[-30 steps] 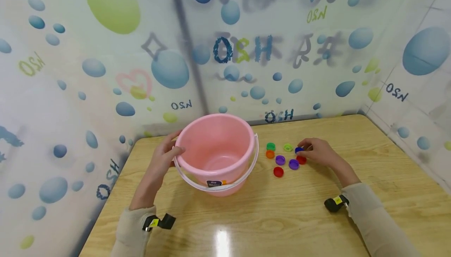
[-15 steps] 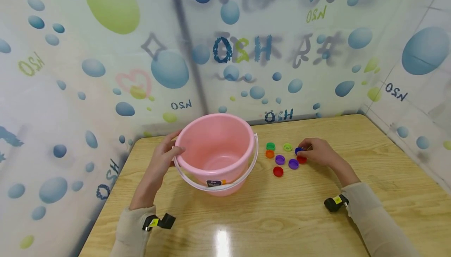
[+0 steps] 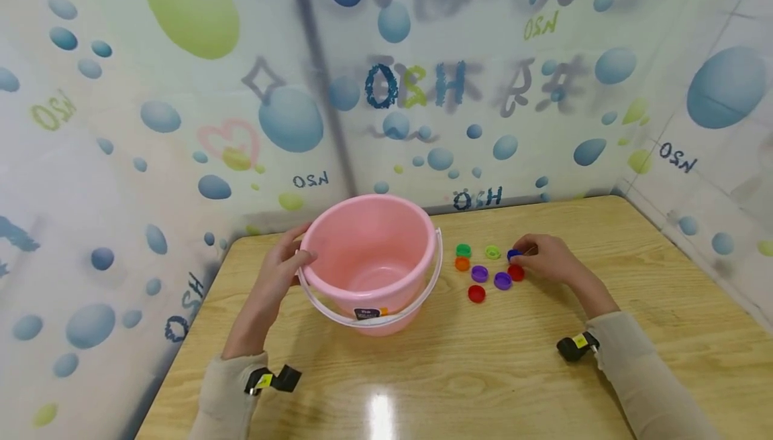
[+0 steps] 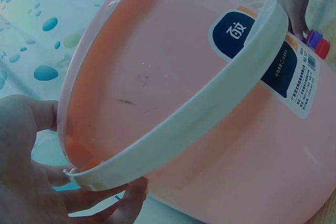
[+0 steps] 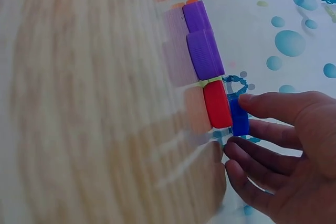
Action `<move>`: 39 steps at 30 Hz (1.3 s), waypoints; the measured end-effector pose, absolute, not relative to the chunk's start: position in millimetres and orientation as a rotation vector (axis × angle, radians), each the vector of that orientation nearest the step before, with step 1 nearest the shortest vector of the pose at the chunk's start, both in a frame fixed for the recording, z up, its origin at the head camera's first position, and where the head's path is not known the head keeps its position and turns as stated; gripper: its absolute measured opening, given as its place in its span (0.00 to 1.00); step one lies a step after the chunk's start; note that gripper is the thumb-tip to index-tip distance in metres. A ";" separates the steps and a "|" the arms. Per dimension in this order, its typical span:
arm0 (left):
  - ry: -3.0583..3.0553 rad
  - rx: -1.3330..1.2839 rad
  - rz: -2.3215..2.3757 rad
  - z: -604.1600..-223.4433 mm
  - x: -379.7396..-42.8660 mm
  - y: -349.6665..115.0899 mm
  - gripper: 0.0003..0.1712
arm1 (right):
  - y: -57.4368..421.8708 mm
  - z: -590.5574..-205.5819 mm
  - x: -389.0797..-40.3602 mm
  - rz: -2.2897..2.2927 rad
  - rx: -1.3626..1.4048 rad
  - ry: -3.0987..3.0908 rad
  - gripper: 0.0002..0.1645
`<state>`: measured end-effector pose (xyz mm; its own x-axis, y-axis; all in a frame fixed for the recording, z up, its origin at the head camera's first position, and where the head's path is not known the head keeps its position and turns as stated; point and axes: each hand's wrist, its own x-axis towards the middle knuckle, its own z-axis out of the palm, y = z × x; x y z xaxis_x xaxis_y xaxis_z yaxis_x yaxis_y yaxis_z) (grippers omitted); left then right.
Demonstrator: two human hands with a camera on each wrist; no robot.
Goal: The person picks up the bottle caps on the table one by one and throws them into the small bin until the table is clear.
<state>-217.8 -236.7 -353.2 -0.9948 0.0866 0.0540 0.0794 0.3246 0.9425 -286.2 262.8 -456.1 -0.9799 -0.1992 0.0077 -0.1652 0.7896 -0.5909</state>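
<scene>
A pink bucket [image 3: 362, 242] stands on the table, its white handle [image 4: 210, 114] hanging down at the front. My left hand [image 3: 279, 271] grips its left rim, thumb over the inside and fingers outside below the handle's end. On the right, my right hand [image 3: 551, 260] pinches a blue bottle cap [image 5: 240, 118] between thumb and index finger. Right beside that cap lies a red cap [image 5: 217, 104]. Two purple caps [image 3: 502, 281] and a light green cap [image 3: 492, 252] lie to the left of the right hand.
Nearer the bucket are a green cap [image 3: 463, 250], an orange cap [image 3: 461, 263] and another red cap [image 3: 476, 294]. A patterned curtain [image 3: 423, 138] hangs behind the wooden table [image 3: 471, 373]. A tiled-looking wall [image 3: 725, 178] runs along the right edge.
The right hand first shifts the blue cap slightly left, then lifts it a little up and away from the red cap. The left hand and bucket stay put.
</scene>
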 end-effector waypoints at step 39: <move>2.557 0.167 1.815 -355.1 -215.5 -237.0 0.34 | 267.9 -421.6 -273.4 -1.043 -0.382 3.041 0.24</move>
<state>-215.5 -237.0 -355.1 -0.9943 0.0877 0.0603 0.0859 0.3260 0.9415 -273.4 267.9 -421.6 -0.9676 -0.1903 0.1657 -0.2520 0.7650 -0.5927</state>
